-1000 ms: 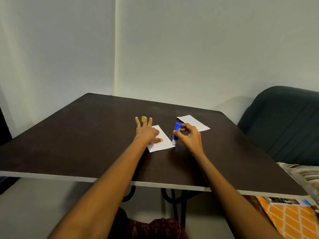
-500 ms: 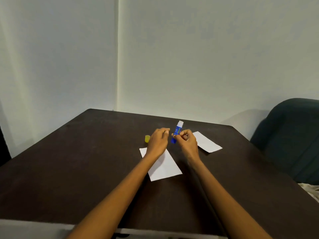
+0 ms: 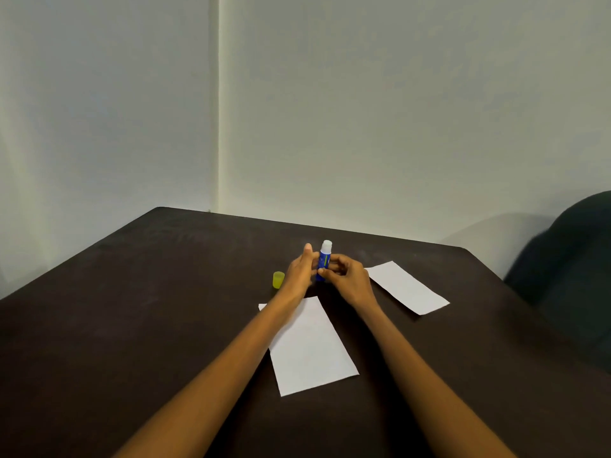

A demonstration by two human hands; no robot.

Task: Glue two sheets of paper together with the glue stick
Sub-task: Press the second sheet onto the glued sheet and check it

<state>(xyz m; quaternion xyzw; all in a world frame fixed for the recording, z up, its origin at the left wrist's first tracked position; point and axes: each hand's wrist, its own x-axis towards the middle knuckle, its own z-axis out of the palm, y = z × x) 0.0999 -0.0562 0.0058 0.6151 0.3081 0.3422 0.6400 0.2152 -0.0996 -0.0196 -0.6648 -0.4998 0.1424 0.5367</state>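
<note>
A blue glue stick (image 3: 324, 258) stands upright above the table, its white glue tip exposed at the top. My right hand (image 3: 347, 281) grips its lower body. My left hand (image 3: 300, 272) touches the stick's left side with fingers stretched upward. The yellow cap (image 3: 278, 280) sits on the table just left of my left hand. One white sheet (image 3: 310, 348) lies below my hands, partly under my left forearm. A second white sheet (image 3: 406, 287) lies to the right of my right hand.
The dark brown table (image 3: 132, 325) fills the lower view and meets pale walls at a corner behind. A dark green chair (image 3: 575, 266) stands at the right edge.
My left hand left the near sheet and joined my right hand at the glue stick. The stick rose from tilted near the table to upright, white tip up. The view tilted up.
</note>
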